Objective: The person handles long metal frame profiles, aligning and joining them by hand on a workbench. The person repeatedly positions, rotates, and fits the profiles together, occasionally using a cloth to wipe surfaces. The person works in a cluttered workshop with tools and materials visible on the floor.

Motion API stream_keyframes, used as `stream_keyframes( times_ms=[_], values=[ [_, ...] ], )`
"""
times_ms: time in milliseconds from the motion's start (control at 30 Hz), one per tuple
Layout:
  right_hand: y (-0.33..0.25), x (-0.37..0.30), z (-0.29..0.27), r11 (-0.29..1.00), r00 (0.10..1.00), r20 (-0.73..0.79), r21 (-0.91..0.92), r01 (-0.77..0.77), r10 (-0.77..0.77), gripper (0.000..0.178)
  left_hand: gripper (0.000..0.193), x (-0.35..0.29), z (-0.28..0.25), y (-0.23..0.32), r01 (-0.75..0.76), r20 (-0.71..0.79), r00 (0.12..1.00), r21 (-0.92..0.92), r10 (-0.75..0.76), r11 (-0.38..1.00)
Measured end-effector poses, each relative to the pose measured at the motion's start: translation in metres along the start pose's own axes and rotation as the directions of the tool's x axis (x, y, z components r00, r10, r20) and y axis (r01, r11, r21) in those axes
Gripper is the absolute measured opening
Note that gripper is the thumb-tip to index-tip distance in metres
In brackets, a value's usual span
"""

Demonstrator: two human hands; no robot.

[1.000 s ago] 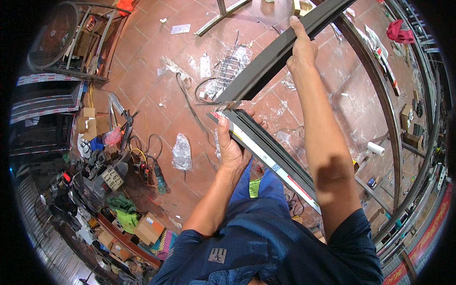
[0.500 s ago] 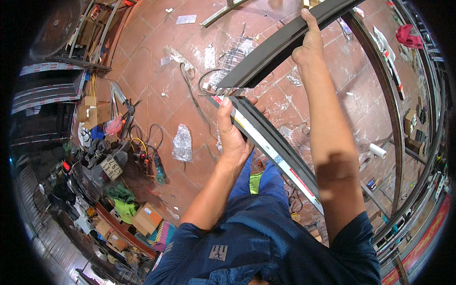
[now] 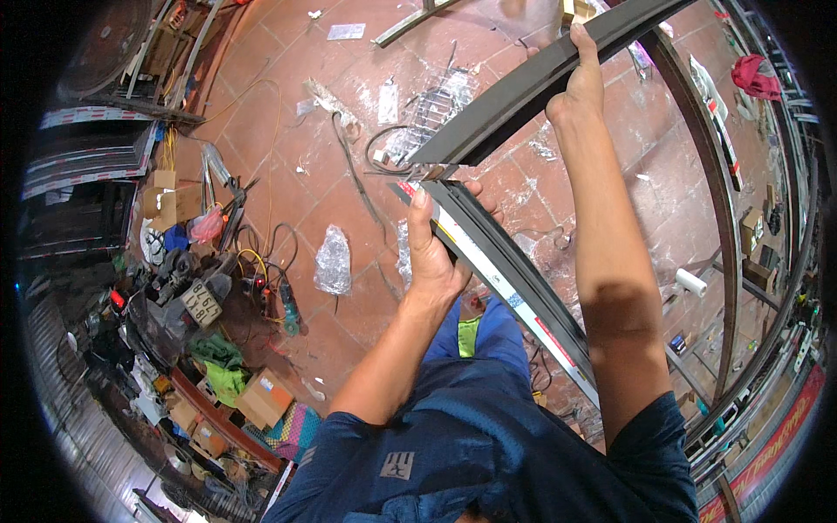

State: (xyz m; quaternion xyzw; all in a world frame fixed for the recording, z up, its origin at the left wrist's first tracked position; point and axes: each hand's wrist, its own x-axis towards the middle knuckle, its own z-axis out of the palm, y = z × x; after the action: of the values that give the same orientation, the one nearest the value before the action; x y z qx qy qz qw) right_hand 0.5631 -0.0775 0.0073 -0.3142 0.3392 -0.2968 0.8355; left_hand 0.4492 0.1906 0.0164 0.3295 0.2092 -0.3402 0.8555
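Note:
My left hand [image 3: 438, 261] wraps round a dark grooved metal profile [image 3: 530, 283] near its end, thumb lying on the white printed strip along its side. This profile slopes down to the right and passes under my right forearm. My right hand [image 3: 579, 87] grips a second dark profile [image 3: 497, 109], which rises to the upper right. Its fingers are mostly hidden behind the bar. The cut ends of the two profiles face each other at an angle, with a small gap. A metallic connector piece [image 3: 437, 173] shows in that gap.
Clear plastic wrap [image 3: 333, 261] and a black cable [image 3: 353, 161] lie on the tiled floor [image 3: 288, 148]. A green power tool [image 3: 289, 315] sits at left beside a motorbike [image 3: 187, 301] and cardboard boxes [image 3: 264, 399]. A long dark frame [image 3: 711, 174] curves down the right; a white roll [image 3: 691, 281] is near it.
Both profiles and both hands have shifted slightly right in the picture, the upper profile and right hand most. Both hands keep their grip, and the gap between the ends still shows.

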Motion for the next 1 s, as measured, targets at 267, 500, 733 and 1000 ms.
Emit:
stream_keyframes(
  times_ms=[267, 500, 733, 1000],
  values=[
    [-0.001, -0.006, -0.002, 1.000, 0.999, 0.048, 0.029, -0.006, 0.004, 0.049, 0.079, -0.009, 0.019, 0.010, 0.007, -0.045, 0.999, -0.014, -0.008, 1.000],
    [0.008, 0.012, 0.006, 0.995, 0.999, -0.037, 0.100, 0.004, -0.001, 0.048, 0.082, -0.005, 0.032, 0.015, -0.070, -0.124, 0.989, 0.092, 0.081, 0.993],
    [0.010, 0.003, 0.031, 0.929, 0.979, 0.091, 0.309, -0.202, 0.182, 0.056, 0.074, 0.013, 0.026, 0.036, -0.154, -0.108, 0.979, 0.183, 0.175, 0.971],
    [-0.028, 0.011, 0.051, 0.915, 0.978, 0.206, 0.385, -0.120, 0.042, 0.061, 0.073, 0.027, 0.041, 0.038, -0.364, 0.028, 0.925, 0.346, 0.378, 0.865]
  ],
)
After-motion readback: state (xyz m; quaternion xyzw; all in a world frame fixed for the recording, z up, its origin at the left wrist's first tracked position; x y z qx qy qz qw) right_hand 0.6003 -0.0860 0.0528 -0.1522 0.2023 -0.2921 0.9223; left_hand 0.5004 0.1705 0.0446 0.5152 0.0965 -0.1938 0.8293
